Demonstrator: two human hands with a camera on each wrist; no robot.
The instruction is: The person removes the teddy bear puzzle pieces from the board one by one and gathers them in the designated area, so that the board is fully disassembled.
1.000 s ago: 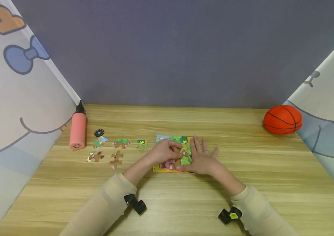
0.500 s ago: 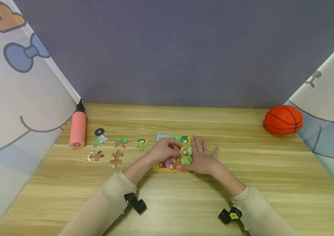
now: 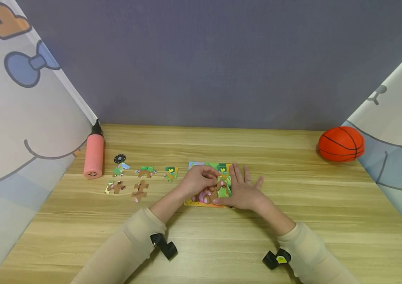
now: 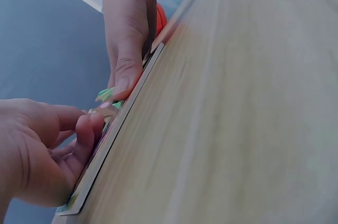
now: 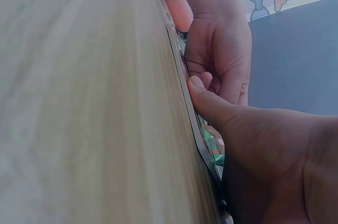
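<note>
Left hand (image 3: 197,182): over middle of flat, rectangular, colourful puzzle board (image 3: 191,204), fingertips pinching small, flat, brown puzzle piece (image 4: 109,111). Piece just above board, right of left fingertips; long axis unclear. Right hand (image 3: 244,194): farther from piece, fingers straight, spread along board's right edge.

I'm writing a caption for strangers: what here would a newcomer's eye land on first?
Probably the vivid red ball at the far right of the table. Then the middle: the left hand pinches a puzzle piece over the colourful board, the right hand spread on its right edge. The pink bottle at far left follows.
</note>
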